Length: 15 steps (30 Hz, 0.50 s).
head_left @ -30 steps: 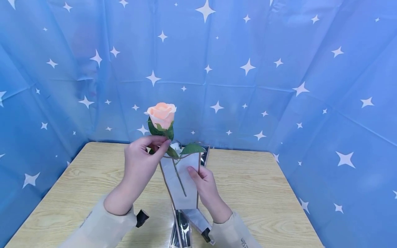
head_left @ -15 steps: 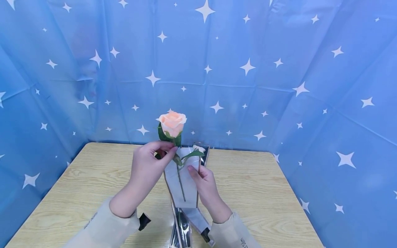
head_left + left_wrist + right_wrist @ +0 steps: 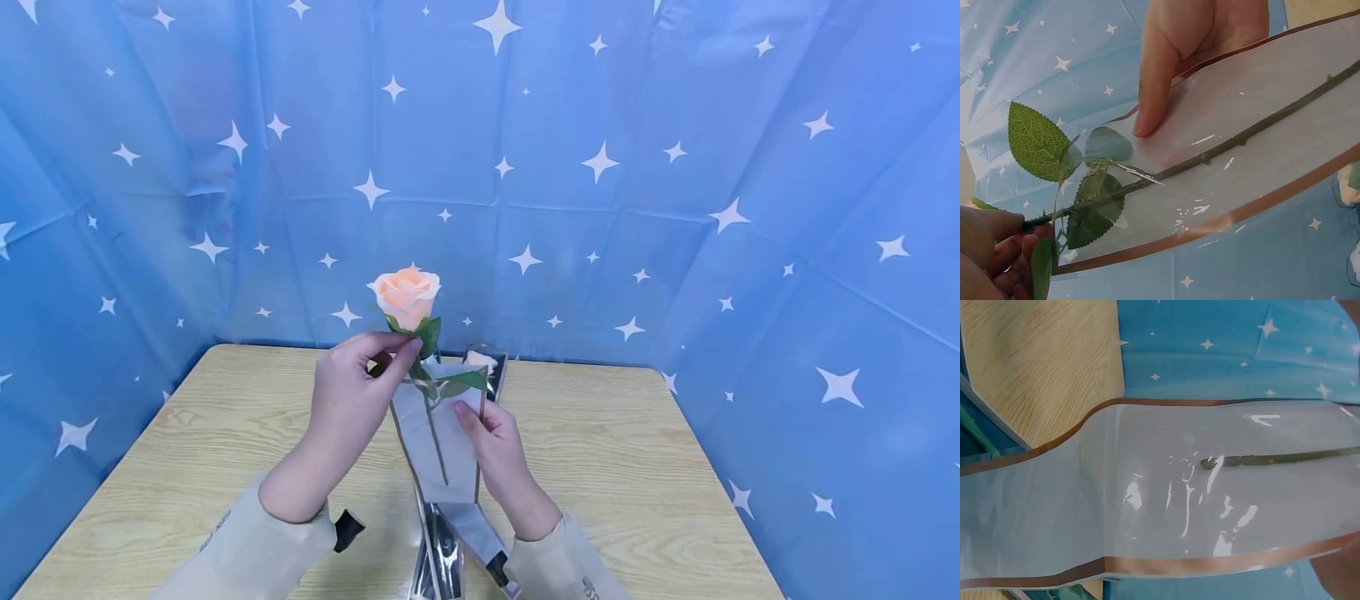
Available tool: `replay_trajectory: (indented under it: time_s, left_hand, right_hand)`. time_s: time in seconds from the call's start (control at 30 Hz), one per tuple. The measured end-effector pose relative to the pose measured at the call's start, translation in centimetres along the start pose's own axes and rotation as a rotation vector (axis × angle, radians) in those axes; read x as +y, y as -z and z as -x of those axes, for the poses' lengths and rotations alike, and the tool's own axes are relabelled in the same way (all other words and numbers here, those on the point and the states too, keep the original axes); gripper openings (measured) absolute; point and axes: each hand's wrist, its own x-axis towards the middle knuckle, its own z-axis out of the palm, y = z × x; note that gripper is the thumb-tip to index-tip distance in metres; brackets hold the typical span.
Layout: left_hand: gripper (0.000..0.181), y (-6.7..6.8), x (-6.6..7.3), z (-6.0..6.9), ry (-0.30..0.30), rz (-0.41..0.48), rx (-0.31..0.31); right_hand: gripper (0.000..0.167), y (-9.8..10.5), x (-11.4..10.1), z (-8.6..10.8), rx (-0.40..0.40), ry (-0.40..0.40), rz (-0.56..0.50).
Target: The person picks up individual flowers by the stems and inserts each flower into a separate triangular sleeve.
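A peach rose [image 3: 407, 296] stands upright, its stem pinched just below the bloom by my left hand [image 3: 356, 383]. The lower stem [image 3: 1229, 144] and some leaves lie inside a flat flower sleeve [image 3: 459, 471] with a clear front, whitish back and brown edging. My right hand [image 3: 502, 450] grips the sleeve's right edge, thumb on the front. In the left wrist view, one large leaf [image 3: 1038, 140] sticks out over the sleeve's mouth. The cut stem end [image 3: 1207, 464] shows within the sleeve in the right wrist view, above its narrow lower part.
Behind the sleeve, a pale rose [image 3: 480, 360] in dark-backed wrapping lies on the wooden table [image 3: 615, 467]. Narrow ends of other wrappers [image 3: 442, 550] poke out toward the near edge. A blue star-patterned curtain [image 3: 480, 125] surrounds the table's back and sides.
My left hand has moved right and slightly down with the rose, then a little back left and up. Leaves have slipped into the sleeve's mouth. My right hand has stayed put.
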Motion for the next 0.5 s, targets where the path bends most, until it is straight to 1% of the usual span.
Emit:
replay_trajectory:
  time_s: [0.17, 0.3, 0.4, 0.5]
  left_hand:
    - [0.011, -0.08, 0.18, 0.06, 0.006, -0.005, -0.03]
    - [0.01, 0.03, 0.24, 0.0, 0.006, -0.024, -0.052]
    - [0.009, 0.16, 0.25, -0.12, 0.006, -0.034, -0.058]
    - [0.009, 0.24, 0.27, -0.22, 0.013, -0.02, -0.045]
  right_hand:
    - [0.026, 0.02, 0.0, 0.06, -0.016, 0.023, 0.002]
    - [0.027, 0.03, -0.04, 0.17, -0.018, 0.014, 0.007]
    - [0.028, 0.05, -0.12, 0.26, -0.018, -0.003, 0.007]
    - [0.029, 0.04, -0.17, 0.3, -0.018, -0.013, 0.004]
